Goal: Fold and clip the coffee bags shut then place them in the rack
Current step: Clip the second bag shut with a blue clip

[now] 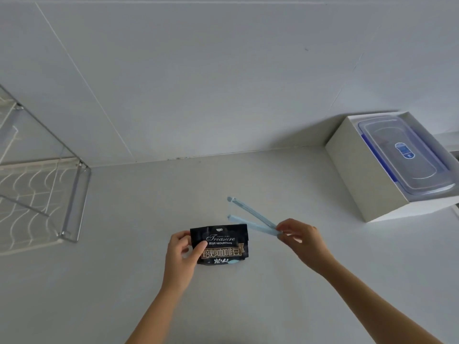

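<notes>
A pale counter (99, 281) meets a plain light wall (198, 83) at the back. At the left edge stands a wire rack (37, 189) with a metal frame and wavy white shelves, well apart from the hands. At the right, against the wall, sits a white box (357, 175) with a clear plastic container (407, 155) lying in it, lid up.

Both bare forearms reach in from below. The left hand (182, 254) grips the left side of a black coffee bag (221, 244), thumb across the printed front and fingers curled behind. The bag is upright near the middle of the counter; whether its base touches the surface cannot be told.

The right hand (301, 239) pinches the joined end of a light blue clip (250, 219). The clip's two arms are spread in a V toward the bag, and the lower arm passes behind the bag's upper right corner.
</notes>
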Demonstrator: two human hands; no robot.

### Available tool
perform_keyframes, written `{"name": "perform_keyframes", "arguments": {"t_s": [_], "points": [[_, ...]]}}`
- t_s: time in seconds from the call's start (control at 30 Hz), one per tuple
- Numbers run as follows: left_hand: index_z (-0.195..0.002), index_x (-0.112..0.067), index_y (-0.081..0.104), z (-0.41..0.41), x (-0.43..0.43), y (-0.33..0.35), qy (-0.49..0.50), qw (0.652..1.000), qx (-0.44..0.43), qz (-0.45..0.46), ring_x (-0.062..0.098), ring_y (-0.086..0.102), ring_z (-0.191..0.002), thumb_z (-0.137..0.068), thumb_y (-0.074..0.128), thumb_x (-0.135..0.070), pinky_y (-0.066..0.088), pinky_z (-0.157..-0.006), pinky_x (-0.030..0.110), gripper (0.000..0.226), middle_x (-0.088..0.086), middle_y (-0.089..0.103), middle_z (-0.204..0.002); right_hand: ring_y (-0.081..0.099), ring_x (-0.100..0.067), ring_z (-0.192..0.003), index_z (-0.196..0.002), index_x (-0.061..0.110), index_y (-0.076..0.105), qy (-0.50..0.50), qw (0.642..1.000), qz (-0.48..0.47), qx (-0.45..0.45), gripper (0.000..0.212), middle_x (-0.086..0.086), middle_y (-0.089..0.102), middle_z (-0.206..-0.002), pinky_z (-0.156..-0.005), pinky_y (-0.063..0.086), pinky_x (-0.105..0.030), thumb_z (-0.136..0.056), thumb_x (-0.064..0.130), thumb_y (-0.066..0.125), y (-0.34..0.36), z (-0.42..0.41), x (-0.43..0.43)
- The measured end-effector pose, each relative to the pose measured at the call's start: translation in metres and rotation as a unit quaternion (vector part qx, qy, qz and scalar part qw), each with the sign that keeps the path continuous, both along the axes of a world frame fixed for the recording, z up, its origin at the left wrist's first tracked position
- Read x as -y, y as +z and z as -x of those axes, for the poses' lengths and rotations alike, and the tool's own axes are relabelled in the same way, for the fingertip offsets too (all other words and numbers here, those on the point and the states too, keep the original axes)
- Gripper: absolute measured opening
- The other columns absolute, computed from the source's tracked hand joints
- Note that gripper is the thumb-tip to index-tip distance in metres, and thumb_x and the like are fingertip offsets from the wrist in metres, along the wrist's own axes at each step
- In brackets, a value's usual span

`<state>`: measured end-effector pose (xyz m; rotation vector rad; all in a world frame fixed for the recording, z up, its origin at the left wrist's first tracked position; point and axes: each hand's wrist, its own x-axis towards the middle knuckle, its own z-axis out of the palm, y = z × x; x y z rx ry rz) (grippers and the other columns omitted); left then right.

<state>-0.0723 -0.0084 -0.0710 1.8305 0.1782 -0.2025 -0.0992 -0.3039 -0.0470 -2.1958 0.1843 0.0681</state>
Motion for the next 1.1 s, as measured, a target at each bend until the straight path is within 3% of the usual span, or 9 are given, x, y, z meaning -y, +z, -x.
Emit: {"name": "perform_keyframes", "arguments": {"t_s": [0.3,0.4,0.57,0.7,0.77,0.87,0.97,1.1], "points": [[-0.082,-0.032,0.066,0.003,0.003,0.006,0.008,1.000,-0.007,0.012,0.027,0.062,-0.096,-0.082,0.068,-0.015,0.051,-0.089,0.045,0.017,-0.003,0.054,-0.108,0.068,0.000,-0.073,-0.076,0.028,0.064,-0.017,1.000,-0.005,-0.003,0.032,0.007,0.070,-0.075,-0.068,0.048,-0.010,-0.077,-0.002,0.071,0.020,0.013,0.012],[-0.082,-0.030,0.066,0.002,0.004,0.009,0.014,1.000,-0.009,0.013,0.026,0.063,-0.094,-0.082,0.069,-0.013,0.051,-0.088,0.043,0.018,-0.003,0.054,-0.106,0.068,0.002,-0.081,-0.081,0.038,0.061,0.072,0.997,0.041,-0.009,0.031,0.019,0.070,-0.080,-0.077,0.050,-0.013,-0.082,0.007,0.069,0.027,0.008,-0.002],[-0.087,-0.021,0.066,0.003,0.003,0.009,0.010,1.000,-0.020,0.008,0.028,0.062,-0.097,-0.082,0.068,-0.008,0.051,-0.088,0.042,0.014,-0.004,0.053,-0.106,0.063,0.010,-0.092,-0.101,0.045,0.048,0.127,0.990,0.049,-0.021,0.032,0.023,0.068,-0.092,-0.077,0.042,-0.002,-0.087,0.021,0.063,0.037,-0.007,-0.036],[-0.085,-0.034,0.063,0.005,0.006,0.017,0.029,0.999,-0.021,0.039,0.025,0.064,-0.096,-0.081,0.069,-0.007,0.051,-0.080,0.030,0.028,0.005,0.058,-0.111,0.063,0.001,-0.095,-0.112,0.037,0.055,0.154,0.985,0.073,-0.011,0.031,0.021,0.070,-0.097,-0.082,0.045,-0.019,-0.087,0.020,0.063,0.038,-0.012,-0.055],[-0.086,-0.035,0.061,0.005,0.007,0.018,0.036,0.998,-0.027,0.046,0.023,0.063,-0.098,-0.081,0.070,-0.010,0.050,-0.085,0.035,0.027,0.007,0.059,-0.113,0.063,-0.001,-0.094,-0.110,0.032,0.060,0.144,0.987,0.067,-0.008,0.028,0.020,0.071,-0.097,-0.083,0.047,-0.023,-0.086,0.017,0.063,0.039,-0.014,-0.057],[-0.095,-0.022,0.061,0.004,0.006,0.017,0.039,0.997,-0.046,0.049,0.021,0.062,-0.101,-0.080,0.072,-0.015,0.051,-0.088,0.038,0.021,0.010,0.061,-0.114,0.064,0.002,-0.093,-0.106,0.028,0.062,0.123,0.992,0.025,-0.007,0.027,0.018,0.071,-0.094,-0.086,0.049,-0.023,-0.085,0.011,0.063,0.040,-0.014,-0.063],[-0.105,-0.012,0.059,0.003,0.005,0.013,0.037,0.997,-0.059,0.040,0.024,0.062,-0.103,-0.078,0.073,-0.018,0.051,-0.091,0.044,0.031,0.012,0.063,-0.113,0.065,-0.001,-0.093,-0.108,0.025,0.061,0.101,0.995,0.008,-0.003,0.030,0.018,0.070,-0.093,-0.088,0.051,-0.026,-0.084,0.009,0.063,0.042,-0.015,-0.067],[-0.098,-0.018,0.061,0.001,0.003,0.014,0.025,0.997,-0.057,0.041,0.026,0.063,-0.103,-0.076,0.075,-0.016,0.051,-0.091,0.047,0.026,0.012,0.063,-0.113,0.064,-0.007,-0.094,-0.113,0.024,0.063,0.128,0.991,0.040,-0.003,0.032,0.011,0.071,-0.100,-0.089,0.050,-0.024,-0.084,0.009,0.060,0.047,-0.023,-0.070]]}}
